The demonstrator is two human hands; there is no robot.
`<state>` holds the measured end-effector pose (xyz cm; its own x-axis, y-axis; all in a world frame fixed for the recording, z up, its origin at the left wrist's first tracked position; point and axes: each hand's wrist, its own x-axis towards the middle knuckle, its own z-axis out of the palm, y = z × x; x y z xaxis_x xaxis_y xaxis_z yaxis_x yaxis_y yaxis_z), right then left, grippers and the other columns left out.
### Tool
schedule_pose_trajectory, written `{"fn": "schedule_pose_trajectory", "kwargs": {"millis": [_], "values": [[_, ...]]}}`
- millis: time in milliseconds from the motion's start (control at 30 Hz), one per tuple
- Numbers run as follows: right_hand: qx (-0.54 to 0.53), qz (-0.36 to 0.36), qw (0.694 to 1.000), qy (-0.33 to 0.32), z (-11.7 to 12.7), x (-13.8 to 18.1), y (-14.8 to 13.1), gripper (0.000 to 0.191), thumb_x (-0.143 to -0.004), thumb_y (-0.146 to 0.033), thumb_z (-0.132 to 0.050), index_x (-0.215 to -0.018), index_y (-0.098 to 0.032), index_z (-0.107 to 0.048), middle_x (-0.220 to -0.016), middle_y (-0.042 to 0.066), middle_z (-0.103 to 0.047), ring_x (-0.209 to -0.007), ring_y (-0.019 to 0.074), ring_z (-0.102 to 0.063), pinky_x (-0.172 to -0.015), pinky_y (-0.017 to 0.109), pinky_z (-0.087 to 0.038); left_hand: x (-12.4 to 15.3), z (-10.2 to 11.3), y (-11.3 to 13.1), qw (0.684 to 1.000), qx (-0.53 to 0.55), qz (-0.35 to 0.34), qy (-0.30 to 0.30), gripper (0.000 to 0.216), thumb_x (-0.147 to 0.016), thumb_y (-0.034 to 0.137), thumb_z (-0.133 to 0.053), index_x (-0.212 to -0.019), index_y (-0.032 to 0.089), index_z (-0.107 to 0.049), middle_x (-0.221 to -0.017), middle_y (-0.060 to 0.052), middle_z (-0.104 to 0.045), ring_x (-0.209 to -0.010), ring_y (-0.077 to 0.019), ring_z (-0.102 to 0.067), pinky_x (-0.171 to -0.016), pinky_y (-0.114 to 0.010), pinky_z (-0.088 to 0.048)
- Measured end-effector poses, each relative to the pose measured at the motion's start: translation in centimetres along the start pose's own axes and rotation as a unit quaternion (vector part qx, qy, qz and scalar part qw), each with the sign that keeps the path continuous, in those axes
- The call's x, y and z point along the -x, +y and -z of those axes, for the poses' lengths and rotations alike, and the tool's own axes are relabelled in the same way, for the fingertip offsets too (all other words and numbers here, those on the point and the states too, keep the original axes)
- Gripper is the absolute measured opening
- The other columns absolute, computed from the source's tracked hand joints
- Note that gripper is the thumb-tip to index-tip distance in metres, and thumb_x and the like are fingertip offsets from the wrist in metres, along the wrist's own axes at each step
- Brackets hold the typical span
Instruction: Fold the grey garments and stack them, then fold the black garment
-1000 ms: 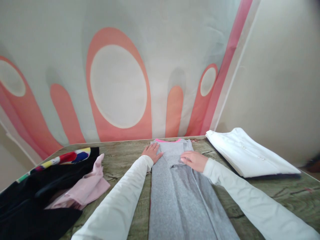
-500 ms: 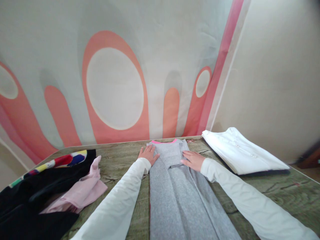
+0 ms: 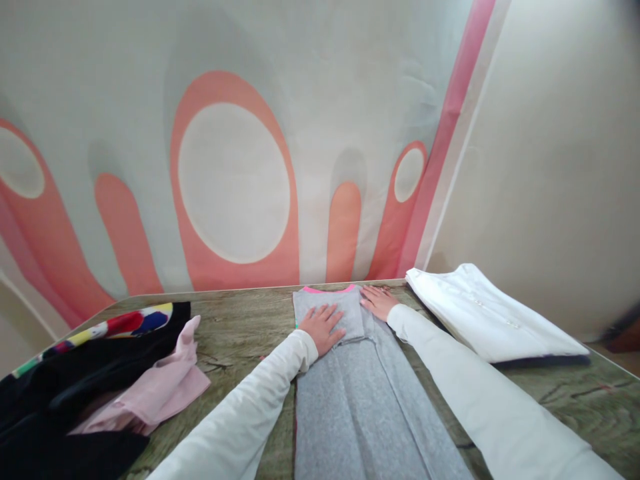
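A grey garment with a pink neckline edge lies lengthwise on the table, its sides turned in to a long narrow strip. Near its far end, my left hand rests flat on a folded-over piece, fingers spread. My right hand lies at the far right corner of the garment, fingers stretched out and touching the cloth near the neckline. Neither hand grips anything. Part of the folded piece is hidden under my left hand.
To the right lies a folded white garment. At the left are a black garment with a colourful patterned part and a crumpled pink cloth. A patterned backdrop stands behind the wood-look table.
My left hand has moved right and nearer to me, from the garment's left edge onto the folded piece. My right hand has slid farther away, up toward the neckline corner.
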<state>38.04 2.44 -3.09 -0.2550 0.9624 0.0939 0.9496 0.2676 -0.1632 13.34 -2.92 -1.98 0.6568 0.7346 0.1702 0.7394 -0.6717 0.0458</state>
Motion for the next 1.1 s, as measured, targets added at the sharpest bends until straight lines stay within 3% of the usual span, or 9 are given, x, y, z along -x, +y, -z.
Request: {"fn": "schedule_pose_trajectory", "kwargs": {"millis": [233,333,467,600,667,733,867,967,1100], "values": [[0.012,-0.108,0.994,0.023,-0.3,-0.1,0.9,0.058,-0.087,-0.047,-0.015,-0.135,-0.016,-0.026,-0.142,0.008,-0.023,-0.129,0.0203,-0.02,-0.102,0.043,-0.017,0.0,0.0,0.1,1.0,-0.014,0.006,0.012,0.053,-0.086,0.054,-0.024,-0.132,0.028,-0.031,-0.14,-0.003,-0.027,-0.126,-0.027,-0.024,-0.1,-0.046,-0.02],[0.009,-0.08,0.996,0.044,0.0,1.2,0.4,0.057,-0.088,-0.045,-0.016,-0.136,-0.016,-0.022,-0.143,0.007,-0.021,-0.13,0.0199,-0.017,-0.103,0.042,-0.018,0.0,0.1,0.1,1.0,-0.009,0.005,0.01,0.054,-0.086,0.055,-0.024,-0.132,0.029,-0.03,-0.14,-0.003,-0.027,-0.126,-0.0275,-0.025,-0.1,-0.047,-0.02],[0.014,-0.006,1.0,0.001,0.1,3.5,0.2,0.055,-0.087,-0.045,-0.019,-0.135,-0.018,-0.026,-0.142,0.004,-0.022,-0.13,0.0205,-0.018,-0.103,0.043,-0.017,0.0,0.0,0.2,1.0,0.0,0.007,0.012,0.052,-0.086,0.054,-0.022,-0.132,0.03,-0.031,-0.14,-0.002,-0.027,-0.126,-0.027,-0.024,-0.1,-0.046,-0.02],[0.035,-0.037,0.999,0.007,0.8,5.7,0.5,0.052,-0.087,-0.041,-0.024,-0.133,-0.017,-0.031,-0.14,0.005,-0.027,-0.128,0.024,-0.02,-0.102,0.049,-0.016,0.0,0.1,0.2,1.0,0.012,0.008,0.013,0.05,-0.087,0.05,-0.025,-0.131,0.027,-0.033,-0.139,-0.003,-0.029,-0.126,-0.0259,-0.024,-0.1,-0.047,-0.019],[0.03,-0.008,0.999,0.032,1.4,6.8,0.0,0.05,-0.087,-0.036,-0.027,-0.132,-0.015,-0.033,-0.14,0.006,-0.029,-0.129,0.0235,-0.02,-0.103,0.048,-0.016,0.1,0.6,0.3,0.999,0.028,-0.005,0.023,0.047,-0.088,0.045,-0.028,-0.129,0.025,-0.035,-0.137,-0.005,-0.032,-0.125,-0.0241,-0.027,-0.1,-0.045,-0.02],[0.003,0.065,0.996,0.055,2.1,7.8,-1.4,0.049,-0.087,-0.033,-0.028,-0.131,-0.013,-0.035,-0.138,0.007,-0.031,-0.128,0.0212,-0.02,-0.104,0.043,-0.018,0.2,1.3,0.5,0.997,0.046,-0.023,0.05,0.041,-0.088,0.038,-0.033,-0.124,0.022,-0.041,-0.132,-0.006,-0.039,-0.121,-0.0216,-0.033,-0.1,-0.041,-0.023],[-0.076,0.19,0.976,0.078,3.0,9.5,-4.7,0.043,-0.087,-0.032,-0.031,-0.124,-0.016,-0.045,-0.134,0.007,-0.038,-0.123,0.0186,-0.032,-0.103,0.035,-0.025,0.5,2.4,1.4,0.992,0.066,-0.037,0.099,0.029,-0.086,0.034,-0.038,-0.099,0.018,-0.058,-0.102,-0.009,-0.055,-0.098,-0.0198,-0.049,-0.088,-0.034,-0.036],[-0.101,0.21,0.97,0.077,2.6,9.9,-5.9,0.037,-0.087,-0.031,-0.034,-0.116,-0.02,-0.053,-0.126,0.006,-0.047,-0.115,0.0188,-0.043,-0.098,0.035,-0.032,1.0,2.7,2.3,0.993,0.059,-0.055,0.091,0.034,-0.081,0.046,-0.045,-0.089,0.017,-0.059,-0.088,-0.007,-0.054,-0.085,-0.02,-0.052,-0.076,-0.032,-0.041],[-0.104,0.239,0.96,0.103,1.5,9.7,-5.4,0.032,-0.086,-0.024,-0.037,-0.109,-0.021,-0.059,-0.113,0.007,-0.058,-0.104,0.0187,-0.051,-0.092,0.037,-0.039,1.8,2.7,3.3,0.993,0.037,-0.085,0.067,0.034,-0.079,0.048,-0.048,-0.093,0.019,-0.06,-0.09,-0.006,-0.052,-0.083,-0.0194,-0.051,-0.074,-0.031,-0.042]]}}
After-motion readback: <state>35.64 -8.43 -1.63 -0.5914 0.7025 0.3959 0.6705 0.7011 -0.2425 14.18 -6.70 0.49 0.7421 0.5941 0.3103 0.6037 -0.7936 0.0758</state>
